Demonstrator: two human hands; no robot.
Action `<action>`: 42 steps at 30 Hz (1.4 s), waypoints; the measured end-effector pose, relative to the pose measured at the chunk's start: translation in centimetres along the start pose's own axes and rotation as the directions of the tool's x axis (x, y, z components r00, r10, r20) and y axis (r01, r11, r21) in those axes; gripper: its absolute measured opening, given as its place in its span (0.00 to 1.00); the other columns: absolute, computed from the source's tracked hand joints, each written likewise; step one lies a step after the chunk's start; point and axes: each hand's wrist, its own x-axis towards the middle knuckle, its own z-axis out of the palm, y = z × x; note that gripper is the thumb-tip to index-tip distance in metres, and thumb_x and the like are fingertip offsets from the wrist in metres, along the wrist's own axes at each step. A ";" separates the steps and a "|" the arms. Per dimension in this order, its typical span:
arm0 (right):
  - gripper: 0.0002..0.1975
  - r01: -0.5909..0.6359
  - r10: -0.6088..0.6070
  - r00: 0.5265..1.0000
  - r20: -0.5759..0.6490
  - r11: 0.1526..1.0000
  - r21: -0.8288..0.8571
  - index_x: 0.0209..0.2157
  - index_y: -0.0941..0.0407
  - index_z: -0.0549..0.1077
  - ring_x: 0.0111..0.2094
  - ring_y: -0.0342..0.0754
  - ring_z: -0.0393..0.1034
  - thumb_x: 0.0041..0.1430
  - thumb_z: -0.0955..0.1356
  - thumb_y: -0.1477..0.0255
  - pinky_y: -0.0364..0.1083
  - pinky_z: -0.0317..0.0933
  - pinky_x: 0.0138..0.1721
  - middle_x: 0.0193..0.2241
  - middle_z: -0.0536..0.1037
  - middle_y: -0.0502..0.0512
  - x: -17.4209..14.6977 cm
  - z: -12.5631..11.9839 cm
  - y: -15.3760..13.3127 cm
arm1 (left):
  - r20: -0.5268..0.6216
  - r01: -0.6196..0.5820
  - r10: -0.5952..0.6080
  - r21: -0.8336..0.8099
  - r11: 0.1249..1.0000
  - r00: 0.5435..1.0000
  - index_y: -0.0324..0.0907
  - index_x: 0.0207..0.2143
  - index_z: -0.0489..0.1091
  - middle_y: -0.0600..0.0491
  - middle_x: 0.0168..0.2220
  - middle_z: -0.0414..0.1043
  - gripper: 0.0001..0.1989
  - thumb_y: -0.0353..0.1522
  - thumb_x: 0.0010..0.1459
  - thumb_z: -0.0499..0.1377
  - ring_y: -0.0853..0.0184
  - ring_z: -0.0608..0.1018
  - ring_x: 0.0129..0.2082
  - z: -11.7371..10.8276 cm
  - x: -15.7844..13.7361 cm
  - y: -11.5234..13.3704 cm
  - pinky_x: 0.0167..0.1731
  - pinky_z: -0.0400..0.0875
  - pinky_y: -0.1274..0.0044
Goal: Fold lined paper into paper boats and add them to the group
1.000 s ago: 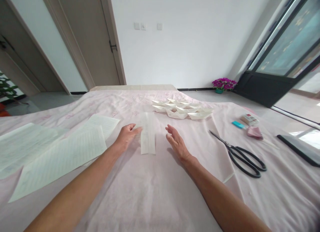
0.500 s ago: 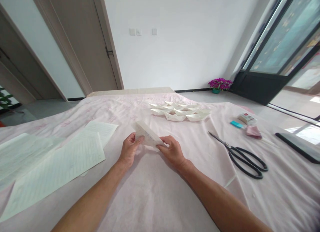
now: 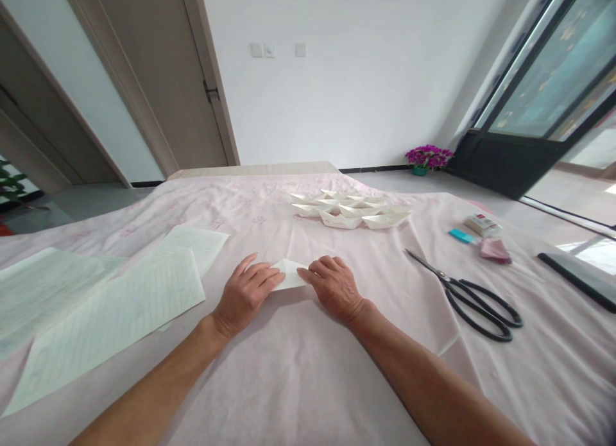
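Left hand (image 3: 248, 295) has its fingers stretched over the left end of a folded paper (image 3: 290, 276), right hand (image 3: 337, 289) is curled with fingers on the right end; cannot tell whether either pinches or only presses. Paper sits between the hands, at mid-cloth (image 3: 289, 382), peak pointing away from the person, straight edge nearer. Paper boats (image 3: 341, 221) cluster beyond it and to the right, lined sheets (image 3: 125, 311) overlap at left, scissors (image 3: 445, 278) lie at right, near a blue piece (image 3: 461, 235).
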 end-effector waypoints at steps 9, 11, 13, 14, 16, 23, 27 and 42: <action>0.06 0.014 -0.022 0.989 0.144 0.998 0.053 0.38 0.53 0.76 0.35 0.48 0.61 0.64 0.66 0.74 0.47 0.50 0.36 0.35 0.74 0.54 0.0 -0.1 0.0 | 0.137 0.023 -0.024 0.007 1.000 0.990 0.41 0.47 0.73 0.49 0.43 0.78 0.15 0.22 0.59 0.56 0.62 0.77 0.42 0.8 -1.1 0.9 0.42 0.73 0.70; 0.07 -0.008 -0.009 0.987 0.157 0.994 0.106 0.39 0.53 0.76 0.35 0.47 0.62 0.65 0.65 0.75 0.47 0.51 0.36 0.36 0.74 0.54 -0.3 -0.2 0.0 | 0.183 0.051 -0.048 -0.013 0.999 0.982 0.42 0.47 0.73 0.50 0.44 0.78 0.15 0.22 0.58 0.57 0.62 0.78 0.42 0.5 -1.3 1.0 0.42 0.73 0.70; 0.09 -0.024 -0.001 0.987 0.158 0.987 0.159 0.42 0.53 0.76 0.36 0.47 0.63 0.64 0.65 0.75 0.47 0.52 0.38 0.37 0.75 0.54 -0.6 -0.4 0.1 | 0.207 0.071 -0.062 -0.038 0.997 0.976 0.42 0.47 0.72 0.50 0.45 0.78 0.16 0.22 0.58 0.58 0.63 0.78 0.42 0.3 -1.7 0.9 0.42 0.73 0.70; 0.09 -0.030 0.001 0.987 0.158 0.983 0.182 0.43 0.53 0.76 0.36 0.47 0.64 0.64 0.65 0.75 0.46 0.52 0.39 0.37 0.75 0.54 -0.8 -0.5 0.1 | 0.208 0.078 -0.066 -0.051 0.996 0.976 0.43 0.48 0.72 0.50 0.45 0.78 0.16 0.22 0.58 0.58 0.63 0.78 0.43 0.3 -1.9 0.8 0.43 0.73 0.70; 0.10 -0.050 0.015 0.987 0.161 0.975 0.215 0.43 0.53 0.76 0.37 0.47 0.65 0.65 0.65 0.75 0.46 0.53 0.39 0.38 0.75 0.54 -0.9 -0.7 0.3 | 0.189 0.098 -0.082 -0.079 0.992 0.979 0.43 0.47 0.73 0.50 0.46 0.78 0.15 0.23 0.59 0.57 0.63 0.79 0.43 0.4 -2.5 0.5 0.44 0.73 0.71; 0.10 -0.168 0.118 0.981 0.155 0.918 0.361 0.38 0.52 0.79 0.38 0.46 0.66 0.66 0.65 0.73 0.44 0.58 0.39 0.36 0.76 0.53 -0.7 -0.2 1.6 | 0.228 0.395 -0.337 -0.305 0.866 0.914 0.46 0.36 0.78 0.54 0.41 0.80 0.07 0.34 0.61 0.59 0.65 0.80 0.42 0.8 -3.5 -0.7 0.46 0.73 0.73; 0.08 -0.252 0.191 0.965 0.179 0.865 0.435 0.36 0.53 0.78 0.38 0.46 0.67 0.65 0.66 0.71 0.43 0.58 0.40 0.35 0.76 0.52 -0.3 0.3 2.0 | 0.325 0.567 -0.469 -0.371 0.736 0.821 0.45 0.29 0.77 0.55 0.41 0.80 0.12 0.37 0.62 0.57 0.66 0.80 0.41 0.4 -3.0 -0.8 0.45 0.71 0.75; 0.10 -0.407 0.336 0.902 0.269 0.869 0.280 0.31 0.56 0.71 0.38 0.45 0.66 0.65 0.64 0.67 0.42 0.53 0.38 0.32 0.73 0.53 0.6 0.3 1.5 | 0.324 0.647 -0.570 -0.226 0.728 0.755 0.43 0.28 0.74 0.52 0.35 0.74 0.13 0.40 0.60 0.57 0.65 0.75 0.36 0.4 -2.3 -1.0 0.39 0.66 0.74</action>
